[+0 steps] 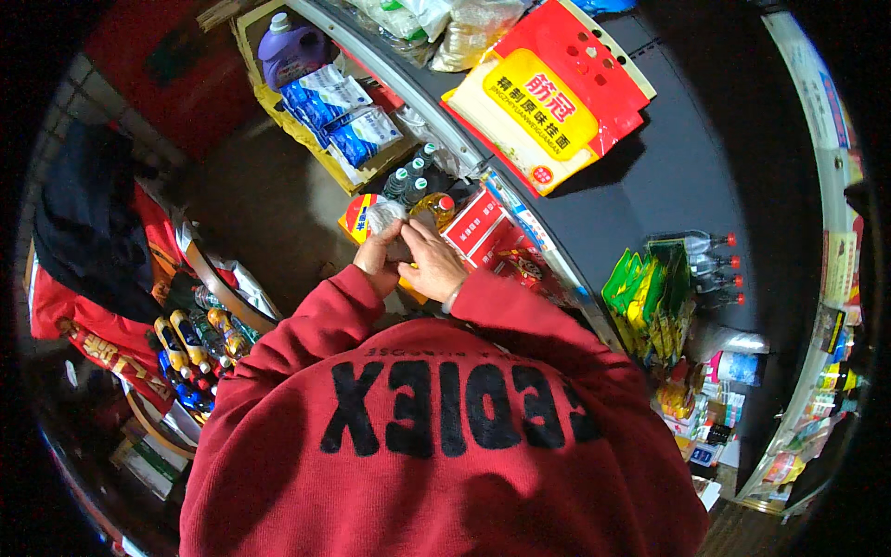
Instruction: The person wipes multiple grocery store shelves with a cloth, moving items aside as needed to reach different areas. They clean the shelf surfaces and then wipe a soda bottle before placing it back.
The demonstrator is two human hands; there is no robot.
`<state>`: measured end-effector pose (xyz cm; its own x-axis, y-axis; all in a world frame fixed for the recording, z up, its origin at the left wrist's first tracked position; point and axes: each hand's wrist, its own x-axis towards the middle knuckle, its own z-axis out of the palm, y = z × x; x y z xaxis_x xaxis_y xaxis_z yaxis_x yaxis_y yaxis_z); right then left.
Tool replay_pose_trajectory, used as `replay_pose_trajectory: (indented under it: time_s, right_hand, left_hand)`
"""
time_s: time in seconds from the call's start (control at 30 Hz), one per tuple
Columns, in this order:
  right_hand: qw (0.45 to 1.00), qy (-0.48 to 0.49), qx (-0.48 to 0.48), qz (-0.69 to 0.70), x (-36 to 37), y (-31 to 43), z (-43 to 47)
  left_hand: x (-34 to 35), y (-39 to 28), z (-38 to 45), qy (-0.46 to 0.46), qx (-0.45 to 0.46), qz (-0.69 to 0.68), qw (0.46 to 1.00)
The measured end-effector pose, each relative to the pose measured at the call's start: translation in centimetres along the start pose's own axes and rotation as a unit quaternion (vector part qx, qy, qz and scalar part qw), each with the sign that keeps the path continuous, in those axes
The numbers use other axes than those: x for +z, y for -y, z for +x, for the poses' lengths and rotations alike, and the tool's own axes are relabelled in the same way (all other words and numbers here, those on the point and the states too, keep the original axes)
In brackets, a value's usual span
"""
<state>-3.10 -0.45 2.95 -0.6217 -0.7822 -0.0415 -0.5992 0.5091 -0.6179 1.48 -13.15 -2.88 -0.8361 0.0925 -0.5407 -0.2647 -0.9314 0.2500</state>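
My left hand point(376, 261) and my right hand point(436, 262) meet in front of my chest, with their fingertips close together. Between them is a whitish, translucent plastic item point(385, 217), rounded at its top; its exact kind is unclear. The left thumb and fingers grip its lower part, and the right fingers press in from the other side. Just beyond the hands are a yellow and red carton point(353, 221), a bottle of amber liquid point(441, 203) with a red cap and several dark green-capped bottles point(406, 179). A red box point(480, 226) lies right of my right hand.
A dark-topped counter point(696, 160) with a metal edge curves along the right, carrying a red noodle bag point(539, 104), green packets point(630, 282) and clear bottles point(706, 261). A carton point(334, 170) holds blue packs point(362, 136) and a purple jug point(289, 49). Bottled drinks point(188, 341) stand left.
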Motion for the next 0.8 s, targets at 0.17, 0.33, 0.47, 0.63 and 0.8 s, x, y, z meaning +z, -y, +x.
replay_pose_trajectory:
  time_s: [0.17, 0.33, 0.47, 0.63, 0.8]
  right_hand:
    - [0.999, -0.02, 0.039, -0.007, -1.8, -2.0, -5.9]
    - [0.99, 0.031, 0.138, 0.011, -2.8, -4.2, -10.5]
    - [0.985, -0.012, 0.171, -0.015, -3.1, -6.5, -13.7]
    - [0.985, -0.146, 0.089, 0.035, -3.3, -9.6, -19.2]
    - [0.983, -0.056, 0.167, 0.047, -4.0, -11.2, -22.5]
  left_hand:
    - [-0.1, 2.0, 4.8, -0.065, 0.055, -0.014, 0.996]
    - [4.6, 5.2, 10.5, -0.026, 0.155, 0.052, 0.986]
    - [10.5, 11.9, 15.0, -0.04, 0.211, 0.144, 0.966]
    - [12.6, 18.4, 17.4, -0.083, 0.268, 0.292, 0.914]
    - [12.8, 23.8, 15.8, -0.067, 0.255, 0.358, 0.896]
